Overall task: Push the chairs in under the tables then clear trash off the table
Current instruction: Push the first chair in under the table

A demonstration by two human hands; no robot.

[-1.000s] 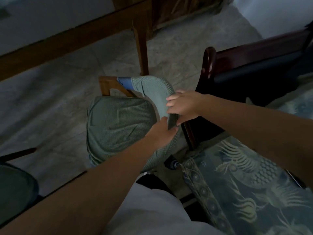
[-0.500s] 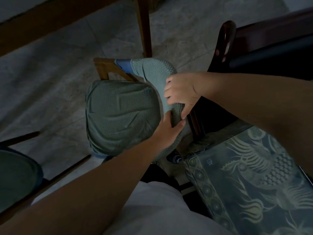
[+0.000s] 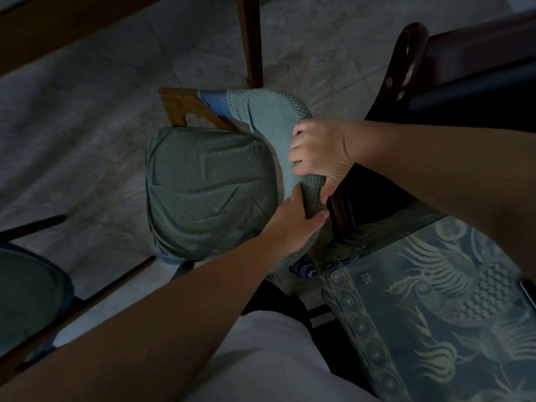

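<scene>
Nearest, the glass-topped table [image 3: 435, 314] with its dragon-patterned cloth fills the lower right, its near corner just beside the green-covered chair [image 3: 208, 187]. Beyond that, the left hand [image 3: 293, 224] grips the lower end of the chair's backrest, fingers curled round the cover, and the right hand [image 3: 317, 152] clamps the backrest's top. Judging by this, the chair-pushing step is under way; next calls for a steady shove toward the wooden table leg [image 3: 251, 39] farther off.

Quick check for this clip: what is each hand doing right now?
Left hand: grips the green-covered backrest of the chair, at its lower end.
Right hand: grips the same backrest from above, fingers curled over its edge.
</scene>
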